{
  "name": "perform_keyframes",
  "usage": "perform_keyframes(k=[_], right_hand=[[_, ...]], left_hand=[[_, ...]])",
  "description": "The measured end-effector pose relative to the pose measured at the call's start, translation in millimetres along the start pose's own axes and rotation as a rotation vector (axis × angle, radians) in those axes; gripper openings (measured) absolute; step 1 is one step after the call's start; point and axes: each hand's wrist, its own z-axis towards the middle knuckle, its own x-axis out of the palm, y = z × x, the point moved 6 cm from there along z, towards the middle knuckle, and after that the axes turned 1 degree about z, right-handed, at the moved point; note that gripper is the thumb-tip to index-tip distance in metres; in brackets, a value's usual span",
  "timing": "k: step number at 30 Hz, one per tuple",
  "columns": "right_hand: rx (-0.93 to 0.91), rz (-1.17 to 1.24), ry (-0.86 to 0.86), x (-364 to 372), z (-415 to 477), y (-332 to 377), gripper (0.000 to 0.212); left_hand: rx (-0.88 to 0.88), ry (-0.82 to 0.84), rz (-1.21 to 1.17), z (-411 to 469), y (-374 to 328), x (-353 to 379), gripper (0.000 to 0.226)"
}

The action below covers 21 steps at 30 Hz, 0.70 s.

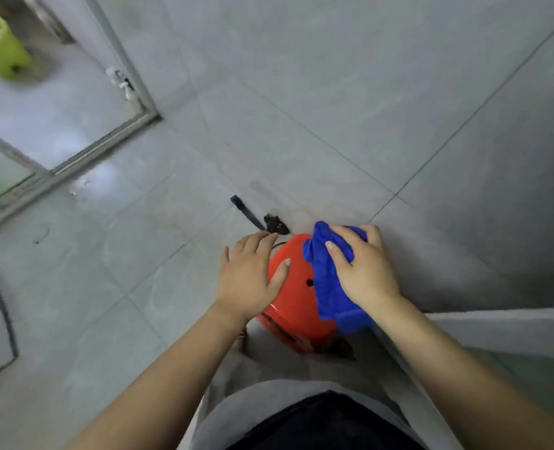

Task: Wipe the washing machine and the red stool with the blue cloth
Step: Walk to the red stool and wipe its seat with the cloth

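- Nearest the camera, at 6 o'clock, sits the person's dark top and grey lap, with both bare forearms reaching forward.
- Just beyond, low of centre, stands the red stool (pixel 296 297) on the tiled floor (pixel 301 108); its round seat looks like hard, glossy plastic, so probably light and slippery, apt to skid under pressure.
- At the seat's 9 o'clock edge the left hand (pixel 249 280) lies flat, fingers spread wide, gripping nothing, seemingly steadying it.
- At 3 o'clock the right hand (pixel 361 271) has its fingers closed on the bunched blue cloth (pixel 329 287), soft and limp, draping over the seat.
- No washing machine is clearly identifiable.
- Best hold: brace the rim, press the cloth from above.
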Motion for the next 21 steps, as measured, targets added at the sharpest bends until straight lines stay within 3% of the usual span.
perform_keyframes(k=[6, 12, 21], right_hand=[[-0.204, -0.021, 0.215, 22.6, 25.4, -40.9, 0.039], [-0.193, -0.032, 0.359, 75.6, 26.9, -87.2, 0.037], [-0.186, -0.043, 0.355, 167.4, 63.8, -143.4, 0.036]], left_hand=[[-0.279, -0.064, 0.018, -31.2, -16.5, 42.2, 0.06], [-0.436, 0.062, 0.029, -47.1, -11.0, 104.1, 0.058], [-0.526, 0.127, 0.067, -46.1, 39.0, 196.4, 0.063]])
